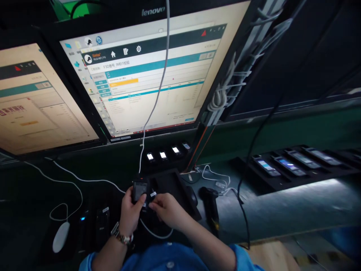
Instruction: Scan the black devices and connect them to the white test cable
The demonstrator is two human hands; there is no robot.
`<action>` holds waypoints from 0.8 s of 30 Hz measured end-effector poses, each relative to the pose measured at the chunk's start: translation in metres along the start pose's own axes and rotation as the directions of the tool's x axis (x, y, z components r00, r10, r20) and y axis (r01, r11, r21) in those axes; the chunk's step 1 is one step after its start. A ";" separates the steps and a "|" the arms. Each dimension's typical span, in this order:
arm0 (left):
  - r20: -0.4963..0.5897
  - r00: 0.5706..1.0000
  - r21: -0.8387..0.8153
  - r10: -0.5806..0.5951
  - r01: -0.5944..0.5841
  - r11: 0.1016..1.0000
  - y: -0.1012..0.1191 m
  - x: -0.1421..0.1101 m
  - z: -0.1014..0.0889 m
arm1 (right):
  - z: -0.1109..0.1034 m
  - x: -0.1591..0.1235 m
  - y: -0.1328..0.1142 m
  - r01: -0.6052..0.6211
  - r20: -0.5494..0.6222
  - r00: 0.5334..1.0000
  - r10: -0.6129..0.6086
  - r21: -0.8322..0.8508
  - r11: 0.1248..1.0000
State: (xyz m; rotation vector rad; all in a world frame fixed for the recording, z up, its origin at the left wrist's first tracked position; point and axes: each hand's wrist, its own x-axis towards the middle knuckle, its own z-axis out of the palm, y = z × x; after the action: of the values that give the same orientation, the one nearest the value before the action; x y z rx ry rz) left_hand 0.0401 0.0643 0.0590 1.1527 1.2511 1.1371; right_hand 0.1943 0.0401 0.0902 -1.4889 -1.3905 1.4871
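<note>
Blue sleeves at the bottom edge, wristwatch (122, 236) on the left forearm. Left hand (132, 210) holds a small dark device (140, 191) upright just above the desk (282, 210), fingers curled round its left side, thumb on the face; screen looks dim. White cable (158, 90) hangs from above, across the middle monitor (146, 75), down to the device's top edge; can't tell if the plug is seated.

Right hand (167, 209) is just beside the device, fingers pressed together at the tips, pinching something small and pale at its lower right corner, maybe a tab or label. Too small to tell.

Risks, my read:
- Cable is taut-ish and hanging free. Any tug on the device could pull the connector or drag it out of a one-hand grip.
- Pinch is at the corner near the second white lead looping below the hands; easy to snag.
- Black tray (175, 184) sits right behind the hands, handheld scanner (210, 207) just right of it. A wide right-elbow move could knock either.
- White mouse (61, 236) is well off to the left, no issue.
</note>
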 end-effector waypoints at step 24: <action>0.194 0.979 0.303 0.058 -0.115 0.946 0.007 0.018 -0.001 | -0.086 0.031 0.065 -0.042 0.122 0.992 0.029 0.101 0.994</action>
State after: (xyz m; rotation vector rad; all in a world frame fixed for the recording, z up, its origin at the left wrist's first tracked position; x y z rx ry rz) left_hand 0.0388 0.0832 0.0645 1.5275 1.2762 0.8910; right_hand 0.2863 0.0727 0.0360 -1.3874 -1.3402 1.6690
